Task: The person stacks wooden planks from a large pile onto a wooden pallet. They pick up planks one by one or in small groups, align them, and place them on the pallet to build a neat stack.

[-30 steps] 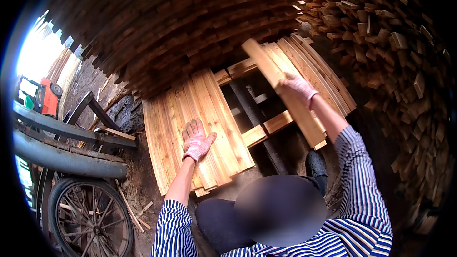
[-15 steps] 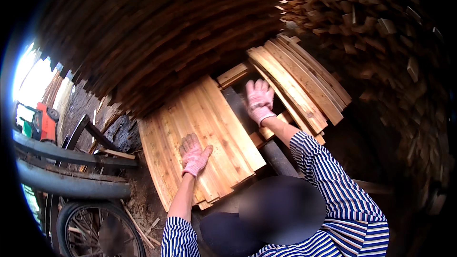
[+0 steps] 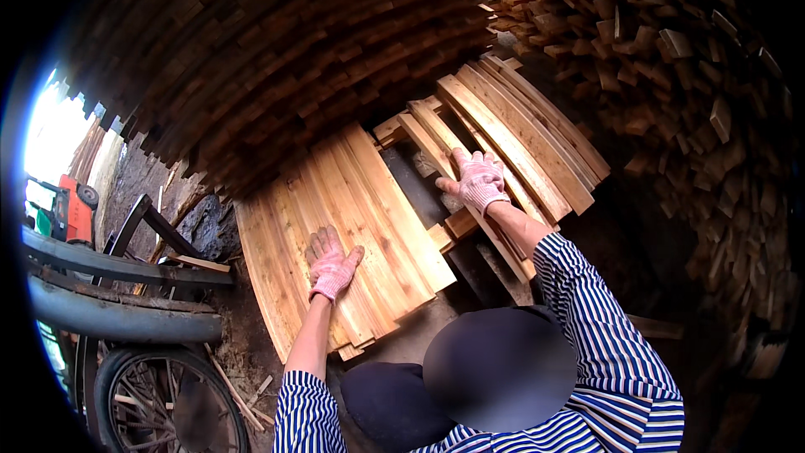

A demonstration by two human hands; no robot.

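Observation:
My left hand [image 3: 333, 267], in a pink knit glove, lies flat with fingers spread on a layer of pale boards [image 3: 381, 226] set side by side. My right hand [image 3: 480, 179], gloved the same way, rests on a narrow board [image 3: 432, 148] with its thumb out to the left and its fingers apart. A second narrow board [image 3: 433, 123] lies beside that one, partly under the hand. Farther right, several boards [image 3: 520, 130] lean together in a tilted bunch. Crosswise wooden pieces [image 3: 450, 226] show in the gap between the flat layer and the bunch.
Tall stacks of wooden pieces [image 3: 277, 59] rise behind and to the right [image 3: 662, 75]. At left stand a spoked wheel [image 3: 163, 403], a grey metal bar [image 3: 126, 315] and, farther off, a red machine [image 3: 77, 210]. Wood scraps [image 3: 239, 390] litter the ground by the wheel.
My right hand has moved from over the gap onto narrow boards, two of which now lie left of the bunch, in the gap. My left hand stays flat on the layer.

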